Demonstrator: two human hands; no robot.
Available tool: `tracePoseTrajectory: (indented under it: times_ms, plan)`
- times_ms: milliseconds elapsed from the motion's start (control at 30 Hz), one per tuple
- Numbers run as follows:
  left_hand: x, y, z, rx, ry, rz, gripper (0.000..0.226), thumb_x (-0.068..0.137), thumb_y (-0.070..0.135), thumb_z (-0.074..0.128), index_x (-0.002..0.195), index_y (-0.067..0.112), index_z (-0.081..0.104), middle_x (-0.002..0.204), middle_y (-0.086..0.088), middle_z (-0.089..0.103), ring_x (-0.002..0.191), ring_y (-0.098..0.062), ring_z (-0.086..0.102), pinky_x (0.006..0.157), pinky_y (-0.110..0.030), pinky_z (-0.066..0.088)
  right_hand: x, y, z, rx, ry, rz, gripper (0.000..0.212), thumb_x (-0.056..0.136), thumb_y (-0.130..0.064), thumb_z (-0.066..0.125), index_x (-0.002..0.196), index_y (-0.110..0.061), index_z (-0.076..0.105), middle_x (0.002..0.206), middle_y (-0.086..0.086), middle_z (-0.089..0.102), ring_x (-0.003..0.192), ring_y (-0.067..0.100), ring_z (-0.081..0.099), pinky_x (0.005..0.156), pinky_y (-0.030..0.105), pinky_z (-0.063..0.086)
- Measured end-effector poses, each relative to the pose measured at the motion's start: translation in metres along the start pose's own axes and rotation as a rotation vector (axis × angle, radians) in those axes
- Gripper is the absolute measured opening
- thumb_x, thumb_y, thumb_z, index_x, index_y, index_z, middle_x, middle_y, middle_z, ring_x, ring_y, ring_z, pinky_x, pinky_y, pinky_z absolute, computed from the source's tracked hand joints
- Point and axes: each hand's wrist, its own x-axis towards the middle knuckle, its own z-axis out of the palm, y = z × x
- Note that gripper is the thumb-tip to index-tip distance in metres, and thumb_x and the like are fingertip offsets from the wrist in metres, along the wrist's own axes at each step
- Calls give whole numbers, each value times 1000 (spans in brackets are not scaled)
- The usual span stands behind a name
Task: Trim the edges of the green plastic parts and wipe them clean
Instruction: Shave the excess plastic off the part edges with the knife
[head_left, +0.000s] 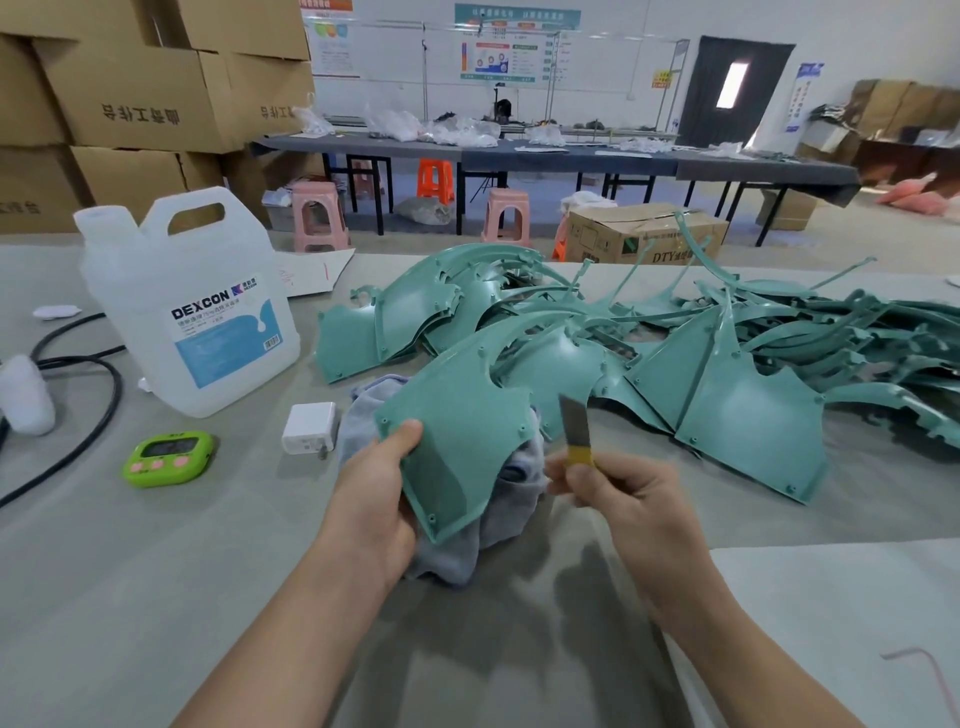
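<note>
The person is holding one green plastic part (460, 431) up over the grey table (156, 571), close in front of them. The left hand (371, 499) is gripping the part by its left edge, with the thumb pressing on the top face and the other fingers curling under it. The part is looking like a bent fan. It is wide at the near end and getting thin at the far end. It is a soft blue-green and smooth, with a raised rim and little round bumps along its sides.

The right hand (634, 499) is pinching a small knife (575, 423) tight. The knife has a yellow grip and a grey blade, and the blade is pointing up. It is sitting just beside the right edge of the part, but it is not touching it.

A crumpled grey cloth (363, 415) is lying on the table right under the held part. Behind it, a big pile of green parts (571, 343) is spreading out to the right, with wide curved pieces and many thin bent strips all mixed together.

To the left, a big clear jug (192, 312) with a blue and white label is standing on the table. Near it a white plug block (310, 427), a bright green timer (169, 459) and a black cable (98, 410) are lying.
</note>
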Motion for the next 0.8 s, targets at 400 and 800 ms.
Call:
tracePoseTrajectory:
  times_ms: [400, 800]
  plan:
    - [-7, -2, -6, 485, -457, 129, 30, 82, 9, 71, 110, 19, 76, 113, -12, 75, 98, -25, 71, 86, -38, 57, 12, -7, -22, 298, 20, 248, 14, 84, -21, 70, 80, -14, 82, 80, 0, 72, 73, 13, 64, 65, 21, 50]
    - [-2, -6, 0, 240, -131, 325, 26, 97, -7, 53, 108, 10, 69, 103, -10, 78, 93, -27, 75, 74, -38, 63, 17, -11, -35, 273, 218, 218, 31, 94, -5, 57, 72, -9, 79, 93, 8, 78, 84, 21, 69, 77, 32, 50]
